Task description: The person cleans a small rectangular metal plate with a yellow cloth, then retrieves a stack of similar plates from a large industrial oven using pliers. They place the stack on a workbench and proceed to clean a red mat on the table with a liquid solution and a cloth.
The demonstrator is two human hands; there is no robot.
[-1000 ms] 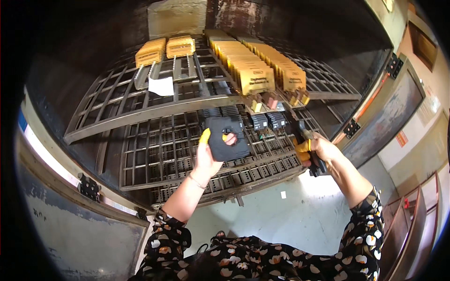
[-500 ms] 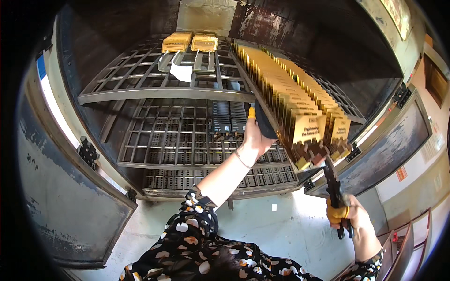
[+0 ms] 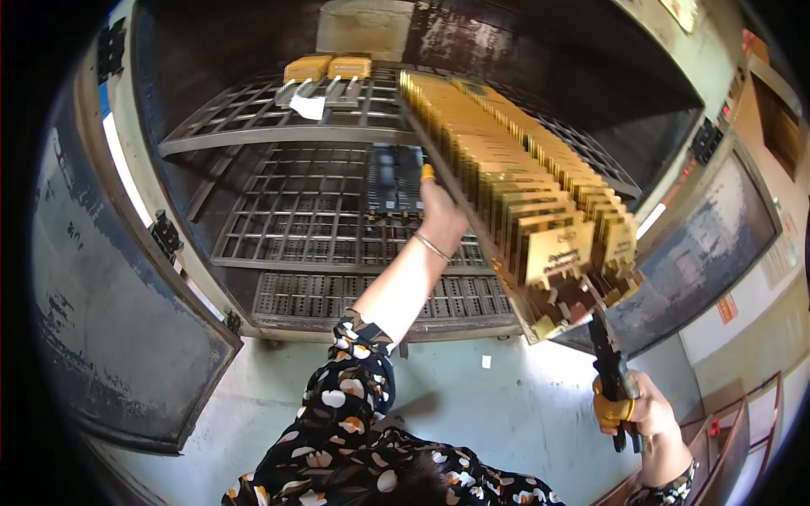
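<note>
A long metal rack (image 3: 496, 271) carries two rows of upright gold-coloured plates (image 3: 498, 181). It slants out of the metal cabinet toward me, its near end beyond the shelf edge. My left hand (image 3: 445, 221) is closed at the rack's left side; a yellow cover shows on one digit, and the other fingers are hidden by the rack. My right hand (image 3: 643, 411), with yellow finger covers, is wrapped round the handles of dark pliers (image 3: 613, 371). The pliers' jaws meet the rack's near end, but their exact bite is too small to make out.
More gold plates (image 3: 349, 67) stand on the upper grid shelf (image 3: 287, 136), beside a white paper (image 3: 307, 107). Dark stacked pieces (image 3: 395, 179) sit on the lower shelf. Open cabinet doors flank me, left (image 3: 126, 320) and right (image 3: 704, 261). A wooden frame (image 3: 734, 438) stands at lower right.
The rack's near end has come slightly nearer and lower. My right hand and the pliers have shifted down with it. My left hand stays at the rack's side; the whole view has shifted.
</note>
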